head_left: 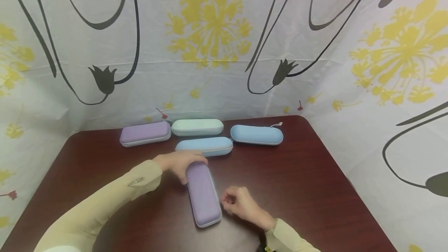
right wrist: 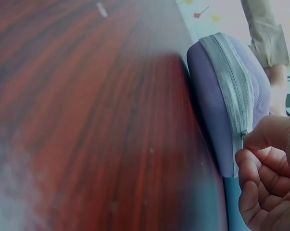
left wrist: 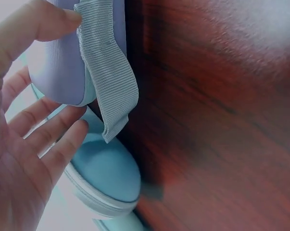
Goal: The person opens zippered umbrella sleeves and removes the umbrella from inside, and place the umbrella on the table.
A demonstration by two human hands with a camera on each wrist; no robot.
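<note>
A purple zippered case [head_left: 204, 195] lies lengthwise near the middle of the table. Its far end is held by my left hand [head_left: 183, 163], with the thumb on one side and the fingers around the end. In the left wrist view the thumb lies against a grey ribbed strap [left wrist: 108, 62] on the case. Beside the case's right edge, my right hand [head_left: 241, 204] has its fingers curled. The right wrist view shows thumb and forefinger pinching the zipper pull [right wrist: 244, 135] on the grey zipper band [right wrist: 229, 79]. The zipper there looks closed.
Behind the held case lies a blue case [head_left: 210, 146], close to my left hand. Farther back are another purple case [head_left: 145, 133], a pale green case [head_left: 197, 127] and a second blue case [head_left: 256, 134]. A patterned cloth [head_left: 210, 84] hangs beyond the table's far edge.
</note>
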